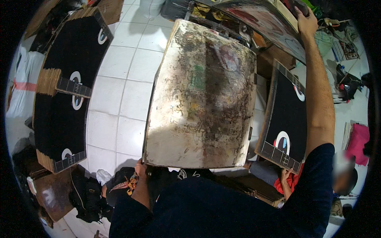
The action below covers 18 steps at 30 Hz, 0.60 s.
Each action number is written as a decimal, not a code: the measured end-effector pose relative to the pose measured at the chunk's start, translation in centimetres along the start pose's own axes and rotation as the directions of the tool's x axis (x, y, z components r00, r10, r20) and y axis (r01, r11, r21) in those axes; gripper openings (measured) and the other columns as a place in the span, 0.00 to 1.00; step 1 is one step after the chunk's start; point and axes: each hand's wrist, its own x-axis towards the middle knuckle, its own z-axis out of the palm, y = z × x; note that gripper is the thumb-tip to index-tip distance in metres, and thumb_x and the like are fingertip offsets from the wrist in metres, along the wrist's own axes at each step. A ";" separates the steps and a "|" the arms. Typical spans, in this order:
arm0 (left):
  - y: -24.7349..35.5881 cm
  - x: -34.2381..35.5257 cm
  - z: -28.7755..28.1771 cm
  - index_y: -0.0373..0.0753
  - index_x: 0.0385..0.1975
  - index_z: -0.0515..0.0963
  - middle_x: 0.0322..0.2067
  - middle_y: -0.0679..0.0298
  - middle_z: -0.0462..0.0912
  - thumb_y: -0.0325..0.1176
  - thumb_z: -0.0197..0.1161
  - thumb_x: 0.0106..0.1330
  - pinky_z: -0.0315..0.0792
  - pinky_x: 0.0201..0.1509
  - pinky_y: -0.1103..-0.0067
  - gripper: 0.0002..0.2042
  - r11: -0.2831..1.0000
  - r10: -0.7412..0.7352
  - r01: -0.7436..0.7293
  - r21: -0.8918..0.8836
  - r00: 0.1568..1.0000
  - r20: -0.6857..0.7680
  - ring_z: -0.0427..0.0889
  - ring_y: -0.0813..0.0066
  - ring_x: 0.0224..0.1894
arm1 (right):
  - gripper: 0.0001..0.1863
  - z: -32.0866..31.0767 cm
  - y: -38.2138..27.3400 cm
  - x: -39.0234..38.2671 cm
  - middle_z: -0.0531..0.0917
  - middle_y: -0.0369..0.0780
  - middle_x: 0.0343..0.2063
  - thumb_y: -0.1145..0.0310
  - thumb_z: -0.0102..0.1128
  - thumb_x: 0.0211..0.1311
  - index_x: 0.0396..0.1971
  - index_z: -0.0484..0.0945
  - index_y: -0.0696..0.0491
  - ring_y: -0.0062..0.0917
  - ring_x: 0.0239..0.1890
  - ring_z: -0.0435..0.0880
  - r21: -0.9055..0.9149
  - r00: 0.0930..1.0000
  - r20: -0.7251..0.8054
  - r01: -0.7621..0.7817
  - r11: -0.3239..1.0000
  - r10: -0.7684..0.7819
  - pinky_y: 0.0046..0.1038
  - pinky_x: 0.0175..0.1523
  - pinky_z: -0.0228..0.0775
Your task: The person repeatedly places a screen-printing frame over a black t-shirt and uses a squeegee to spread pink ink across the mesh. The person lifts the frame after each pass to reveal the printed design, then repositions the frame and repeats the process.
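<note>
Before me stands a printing board (200, 103), its pale top crusted with dark, green and yellow paint stains. My left hand (140, 168) is closed at its near left corner, the fingers partly hidden. Stretched to the far right, my right hand (306, 24) is closed at the wooden edge of a raised, tilted screen frame (258, 20), whose surface is smeared red and grey. A dark piece (298, 6) shows by those fingers; I cannot tell what it is.
Black panels with white eye shapes (71, 51) line the left over white tiles (113, 93). A similar black panel (287, 107) lies at right, with another person's hand (285, 175) at its near edge. A pink bundle (358, 142) is farther right. Bags (85, 198) crowd the lower left.
</note>
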 end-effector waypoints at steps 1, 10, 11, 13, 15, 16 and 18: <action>0.9 0.4 -1.4 0.38 0.53 0.84 0.39 0.48 0.89 0.42 0.68 0.60 0.81 0.44 0.61 0.22 0.994 -0.104 0.099 0.050 0.990 0.095 0.89 0.47 0.40 | 0.30 0.3 0.8 0.6 0.90 0.43 0.38 0.47 0.67 0.64 0.63 0.81 0.45 0.32 0.39 0.87 0.003 1.000 0.006 -0.015 1.000 0.015 0.37 0.53 0.76; 20.9 5.2 -15.7 0.28 0.45 0.86 0.33 0.48 0.89 0.28 0.68 0.69 0.80 0.40 0.71 0.11 0.915 0.193 -0.332 -0.228 0.859 -0.475 0.89 0.58 0.32 | 0.29 -0.1 -0.4 1.4 0.87 0.46 0.49 0.52 0.64 0.67 0.63 0.78 0.50 0.42 0.50 0.86 -0.015 0.998 0.038 0.058 0.998 -0.058 0.42 0.58 0.75; 24.1 6.5 -16.9 0.28 0.43 0.86 0.32 0.50 0.89 0.27 0.69 0.68 0.80 0.39 0.72 0.10 0.919 0.168 -0.320 -0.232 0.848 -0.503 0.88 0.63 0.31 | 0.24 -0.5 -1.8 0.7 0.88 0.46 0.47 0.59 0.65 0.65 0.58 0.80 0.51 0.40 0.49 0.87 0.078 0.999 -0.026 0.043 0.996 -0.041 0.39 0.57 0.76; 30.5 8.8 -18.9 0.29 0.39 0.86 0.29 0.53 0.88 0.27 0.72 0.66 0.78 0.35 0.74 0.08 0.823 0.355 -0.561 -0.088 0.631 -0.690 0.86 0.67 0.29 | 0.16 -0.9 -4.7 -0.9 0.89 0.47 0.43 0.74 0.68 0.61 0.50 0.84 0.54 0.35 0.47 0.88 0.268 0.991 -0.134 0.046 0.962 -0.010 0.32 0.55 0.76; 35.7 9.3 -21.6 0.30 0.42 0.87 0.29 0.63 0.87 0.30 0.70 0.69 0.74 0.35 0.81 0.09 0.833 0.413 -0.548 0.078 0.522 -0.746 0.79 0.81 0.29 | 0.15 -1.7 -6.8 -2.0 0.89 0.45 0.43 0.72 0.66 0.62 0.49 0.85 0.50 0.36 0.47 0.88 0.235 0.989 -0.149 0.036 0.971 0.000 0.33 0.54 0.76; 38.0 8.7 -23.1 0.31 0.39 0.87 0.29 0.60 0.87 0.29 0.71 0.67 0.75 0.33 0.79 0.08 0.845 0.382 -0.533 0.052 0.531 -0.756 0.81 0.77 0.28 | 0.15 -2.0 -7.4 -2.5 0.89 0.45 0.43 0.71 0.66 0.62 0.49 0.85 0.49 0.37 0.48 0.88 0.260 0.991 -0.134 0.049 0.964 -0.014 0.34 0.54 0.76; 41.7 5.8 -25.6 0.34 0.38 0.88 0.28 0.59 0.86 0.29 0.72 0.65 0.75 0.30 0.78 0.06 0.831 0.344 -0.556 0.003 0.509 -0.789 0.83 0.74 0.28 | 0.14 -3.0 -7.9 -3.4 0.89 0.44 0.44 0.70 0.66 0.63 0.49 0.85 0.47 0.39 0.48 0.88 0.309 0.993 -0.113 0.065 0.949 -0.031 0.36 0.53 0.76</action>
